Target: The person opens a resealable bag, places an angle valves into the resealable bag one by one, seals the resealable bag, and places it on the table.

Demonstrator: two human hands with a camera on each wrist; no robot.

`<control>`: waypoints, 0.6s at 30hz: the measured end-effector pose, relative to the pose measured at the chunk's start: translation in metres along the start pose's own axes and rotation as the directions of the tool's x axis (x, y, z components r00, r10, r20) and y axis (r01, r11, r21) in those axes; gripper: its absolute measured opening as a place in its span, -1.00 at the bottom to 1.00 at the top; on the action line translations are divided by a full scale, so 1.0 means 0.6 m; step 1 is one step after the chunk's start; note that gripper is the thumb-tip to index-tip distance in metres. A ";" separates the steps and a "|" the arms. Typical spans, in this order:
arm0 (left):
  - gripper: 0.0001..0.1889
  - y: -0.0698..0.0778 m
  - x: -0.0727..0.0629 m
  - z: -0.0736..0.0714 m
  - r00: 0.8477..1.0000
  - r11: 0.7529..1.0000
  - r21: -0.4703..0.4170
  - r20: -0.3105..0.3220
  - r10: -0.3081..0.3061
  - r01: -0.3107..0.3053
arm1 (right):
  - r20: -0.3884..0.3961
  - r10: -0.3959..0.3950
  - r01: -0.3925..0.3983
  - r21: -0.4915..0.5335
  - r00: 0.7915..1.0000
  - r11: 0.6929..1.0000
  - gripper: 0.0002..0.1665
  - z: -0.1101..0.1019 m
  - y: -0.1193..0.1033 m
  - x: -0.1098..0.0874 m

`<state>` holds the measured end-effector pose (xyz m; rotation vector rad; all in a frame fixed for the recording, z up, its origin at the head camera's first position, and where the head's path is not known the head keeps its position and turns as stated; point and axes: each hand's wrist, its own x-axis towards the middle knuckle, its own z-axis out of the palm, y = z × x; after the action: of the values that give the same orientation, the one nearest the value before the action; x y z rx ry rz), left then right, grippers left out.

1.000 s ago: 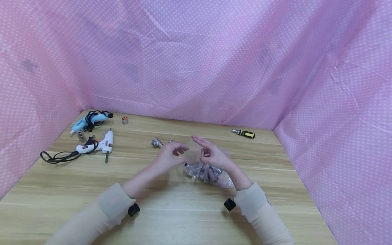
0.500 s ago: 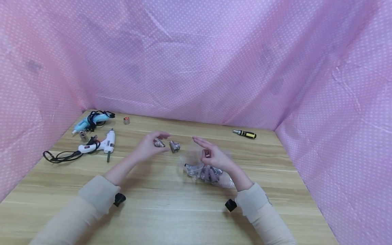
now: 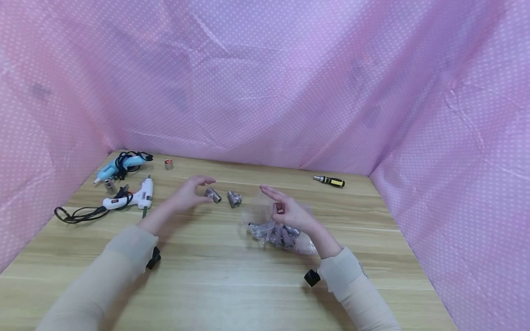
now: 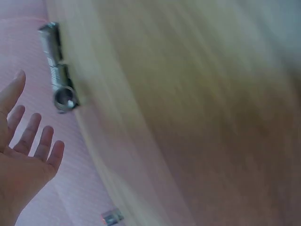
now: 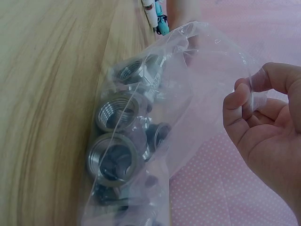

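Observation:
My left hand [image 3: 188, 195] hovers with spread fingers just left of a metal pipe fitting [image 3: 213, 195] on the table; nothing is in it. A second metal pipe fitting [image 3: 233, 199], with a side branch, lies a little to the right. In the left wrist view my palm and fingers show bare beside both fittings. My right hand [image 3: 291, 212] pinches the upper edge of a clear plastic bag [image 5: 211, 66] between thumb and finger. Several threaded metal fittings [image 5: 113, 157] lie inside the bag, whose lower part rests on the wooden table [image 3: 232, 294].
Off to the left are a white glue gun [image 3: 142, 193] with a black cord, a blue glue gun [image 3: 109, 171], and a small metal cylinder [image 3: 109, 186]. A small red-topped metal piece [image 3: 169, 164] stands at the back. A yellow-black screwdriver [image 3: 333, 181] lies back right.
My left hand has moved left, away from the bag and past the two loose fittings, bringing both into full view. The right hand keeps its pinch on the bag.

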<state>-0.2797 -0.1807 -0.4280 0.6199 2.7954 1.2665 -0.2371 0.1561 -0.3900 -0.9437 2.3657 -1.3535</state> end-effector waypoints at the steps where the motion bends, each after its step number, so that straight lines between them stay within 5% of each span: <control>1: -0.36 -0.006 0.002 0.000 1.000 1.000 0.014 0.016 0.004 -0.004 | 0.001 -0.002 0.002 -0.001 1.000 1.000 -0.04 0.000 0.000 0.000; 11: -0.34 -0.057 0.020 -0.006 0.992 0.999 0.042 0.124 -0.037 0.032 | 0.015 0.026 -0.027 0.002 1.000 1.000 -0.03 -0.001 0.001 -0.003; 18: -0.41 -0.067 0.030 -0.011 0.982 0.997 0.067 0.188 -0.037 0.025 | 0.030 0.028 -0.028 0.012 0.999 1.000 -0.07 -0.005 -0.038 -0.012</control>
<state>-0.3115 -0.2032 -0.4498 0.6585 2.6878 1.0549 -0.2240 0.1546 -0.3695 -0.9177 2.3372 -1.3335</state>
